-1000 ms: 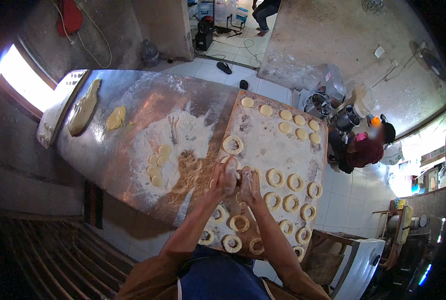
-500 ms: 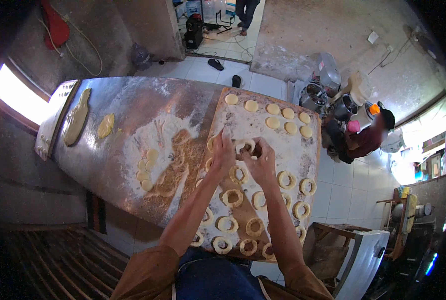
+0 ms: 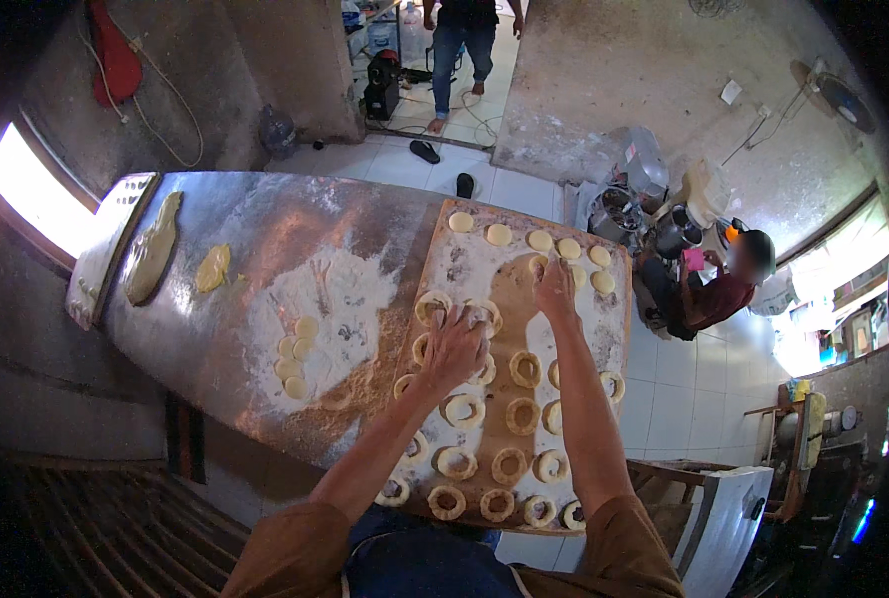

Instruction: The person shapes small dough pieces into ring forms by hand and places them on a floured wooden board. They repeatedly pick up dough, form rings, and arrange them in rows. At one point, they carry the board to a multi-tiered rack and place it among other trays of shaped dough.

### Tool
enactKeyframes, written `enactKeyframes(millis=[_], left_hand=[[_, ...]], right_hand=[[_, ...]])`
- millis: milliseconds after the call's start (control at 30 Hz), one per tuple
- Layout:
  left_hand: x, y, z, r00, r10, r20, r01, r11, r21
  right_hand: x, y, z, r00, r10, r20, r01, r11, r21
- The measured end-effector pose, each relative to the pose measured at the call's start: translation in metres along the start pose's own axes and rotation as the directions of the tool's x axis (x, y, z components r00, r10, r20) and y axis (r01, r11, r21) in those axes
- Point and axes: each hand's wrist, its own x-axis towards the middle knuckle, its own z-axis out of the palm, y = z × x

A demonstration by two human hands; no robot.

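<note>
Left hand [image 3: 454, 344] lies spread, fingers open, on a dough ring [image 3: 483, 315] mid-board. Right hand [image 3: 554, 284] reaches farther up, fingertips on a round [image 3: 538, 265]; whether it grips, I cannot tell. Rings crowd the board's [image 3: 484, 249] near edge; a bare strip runs between the arms.

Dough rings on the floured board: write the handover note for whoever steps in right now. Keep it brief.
Left hand: palm down on the wooden board, fingers on a dough ring in the upper rows; whether it grips is unclear.
Right hand: stretched to the far end, fingertips at a plain dough round.
Done: shaped rings fill the near half of the board in rows.
Left: plain rounds along the far edge are not yet rings; more rounds wait on the floured metal table, plus a long slab of dough at its left end.
</note>
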Motion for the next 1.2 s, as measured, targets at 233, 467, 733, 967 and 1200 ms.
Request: enactKeyframes(millis=[233,467,733,967,1200], left_hand=[[-0.100,-0.062,-0.056,0.913,-0.202,-0.353,0.157,0.976,-0.151],[-0.207,-0.154,-0.112,0.777,-0.499,-0.384,0.425,0.866,-0.264],[-0.219,-0.189,-0.132,0.808,-0.453,-0.376,0.344,0.882,-0.322],[-0.198,-0.192,-0.109,0.799,-0.582,-0.153,0.256,0.558,-0.789],[-0.204,-0.197,-0.129,0.856,-0.511,-0.084,0.248,0.547,-0.799]], right_hand=[[0.019,0.017,0.016,0.988,0.023,-0.153,-0.002,0.990,0.140],[-0.109,-0.189,0.045,0.921,-0.368,0.124,0.260,0.821,0.508],[-0.177,-0.263,0.152,0.838,-0.529,0.131,0.536,0.844,-0.020],[-0.214,-0.269,0.111,0.854,-0.336,0.397,-0.140,0.587,0.797],[-0.258,-0.311,0.081,0.940,-0.199,0.277,-0.118,0.573,0.811]])
